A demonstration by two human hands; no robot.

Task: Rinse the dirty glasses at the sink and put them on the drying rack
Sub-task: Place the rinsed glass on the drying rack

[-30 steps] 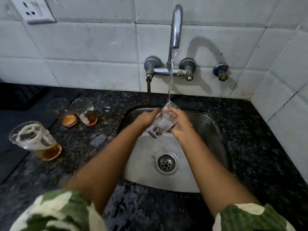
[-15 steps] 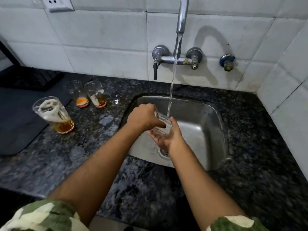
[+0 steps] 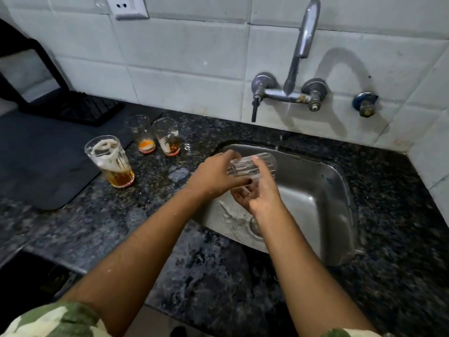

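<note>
The table (image 3: 73, 229) is black stone speckled with grey. The sink (image 3: 315, 190) is dull silver steel, the tap (image 3: 301, 45) shiny chrome, the wall tiles (image 3: 184, 59) white. A dark mat (image 3: 43, 154) lies left. The tall glass (image 3: 109, 161) holds amber liquid under white foam. The sleeves (image 3: 53, 322) are green-and-cream camouflage.

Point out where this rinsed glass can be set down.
Free: the dark mat left of the tall glass, and the black rack behind it. Also bare counter right of the sink. Crowded: between mat and sink, where two small glasses stand.
</note>
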